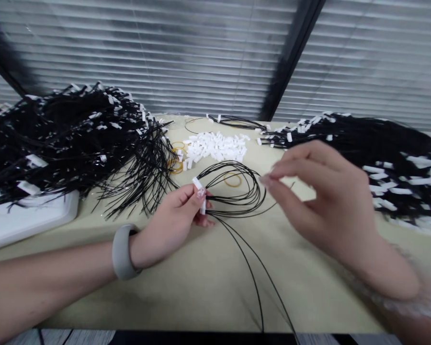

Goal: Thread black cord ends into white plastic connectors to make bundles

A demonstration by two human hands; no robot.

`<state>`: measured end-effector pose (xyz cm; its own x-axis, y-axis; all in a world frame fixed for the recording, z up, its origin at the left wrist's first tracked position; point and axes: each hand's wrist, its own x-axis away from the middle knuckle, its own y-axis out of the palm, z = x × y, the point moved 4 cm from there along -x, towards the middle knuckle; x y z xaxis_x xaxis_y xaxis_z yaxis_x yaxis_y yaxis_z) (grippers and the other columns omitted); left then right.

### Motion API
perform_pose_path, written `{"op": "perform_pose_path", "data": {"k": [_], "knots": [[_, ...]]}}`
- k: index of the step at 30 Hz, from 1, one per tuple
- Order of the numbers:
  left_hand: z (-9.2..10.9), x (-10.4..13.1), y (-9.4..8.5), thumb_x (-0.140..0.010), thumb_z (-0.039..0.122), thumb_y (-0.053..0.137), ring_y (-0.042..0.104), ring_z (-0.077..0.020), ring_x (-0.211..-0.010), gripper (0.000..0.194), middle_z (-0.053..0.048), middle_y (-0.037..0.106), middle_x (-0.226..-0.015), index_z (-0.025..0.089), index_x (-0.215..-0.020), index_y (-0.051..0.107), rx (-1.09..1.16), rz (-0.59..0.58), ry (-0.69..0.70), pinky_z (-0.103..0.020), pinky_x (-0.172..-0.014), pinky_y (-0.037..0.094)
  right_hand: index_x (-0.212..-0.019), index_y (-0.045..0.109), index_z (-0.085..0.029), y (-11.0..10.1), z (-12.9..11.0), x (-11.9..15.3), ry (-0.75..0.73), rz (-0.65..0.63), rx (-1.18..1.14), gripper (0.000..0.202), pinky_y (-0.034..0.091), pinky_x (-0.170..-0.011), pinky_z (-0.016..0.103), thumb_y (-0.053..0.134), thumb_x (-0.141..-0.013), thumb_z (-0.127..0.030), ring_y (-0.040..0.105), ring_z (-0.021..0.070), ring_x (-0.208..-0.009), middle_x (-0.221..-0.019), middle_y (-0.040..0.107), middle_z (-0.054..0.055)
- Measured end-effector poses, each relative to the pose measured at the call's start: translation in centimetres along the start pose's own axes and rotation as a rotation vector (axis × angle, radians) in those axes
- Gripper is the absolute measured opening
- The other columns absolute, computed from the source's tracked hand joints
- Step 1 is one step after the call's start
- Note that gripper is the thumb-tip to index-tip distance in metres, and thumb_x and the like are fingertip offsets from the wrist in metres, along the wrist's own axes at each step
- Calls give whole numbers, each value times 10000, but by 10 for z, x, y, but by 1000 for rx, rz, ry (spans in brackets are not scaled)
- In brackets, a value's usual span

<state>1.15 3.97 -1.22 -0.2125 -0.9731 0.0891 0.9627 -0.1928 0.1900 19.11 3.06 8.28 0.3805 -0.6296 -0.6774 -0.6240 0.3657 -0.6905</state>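
Note:
My left hand (179, 206) is closed on a looped bundle of thin black cables (237, 197), gripping it at the white plastic pieces (197, 183). The loops fan out to the right of its fingers, and two long strands hang toward the table's front edge. To the right of the loops my right hand (319, 201) is raised, blurred by motion. Its thumb and index finger are pinched together beside the loops' outer edge. Whatever lies between those fingertips is hidden. One strand passes behind this hand. Under the loops lies a yellow rubber band (232, 179).
A large heap of black cables with white ends (75, 129) covers the left, partly over a white tray-like object (32, 223). Another cable pile (388, 143) lies right. Small white pieces (215, 146) and more rubber bands (175, 166) lie behind. Blinds (201, 52) close off the back.

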Motion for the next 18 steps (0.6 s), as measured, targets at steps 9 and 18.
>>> {"op": "perform_pose_path", "data": {"k": [9, 18], "knots": [[1, 0, 0, -838, 355, 497, 545, -88, -554, 212, 13, 547, -707, 151, -804, 547, -81, -10, 19, -261, -592, 481, -601, 487, -191, 41, -23, 27, -197, -561, 297, 216, 249, -476, 274, 445, -813, -189, 433, 124, -518, -579, 511, -10], [2, 0, 1, -840, 322, 489, 474, -57, -513, 185, 30, 505, -686, 152, -776, 526, -6, 22, -9, -263, -593, 506, -757, 592, -182, -9, 8, 3, -33, -98, 569, 96, 254, -399, 273, 506, -726, -153, 476, 160, -491, -575, 546, 39]]}}
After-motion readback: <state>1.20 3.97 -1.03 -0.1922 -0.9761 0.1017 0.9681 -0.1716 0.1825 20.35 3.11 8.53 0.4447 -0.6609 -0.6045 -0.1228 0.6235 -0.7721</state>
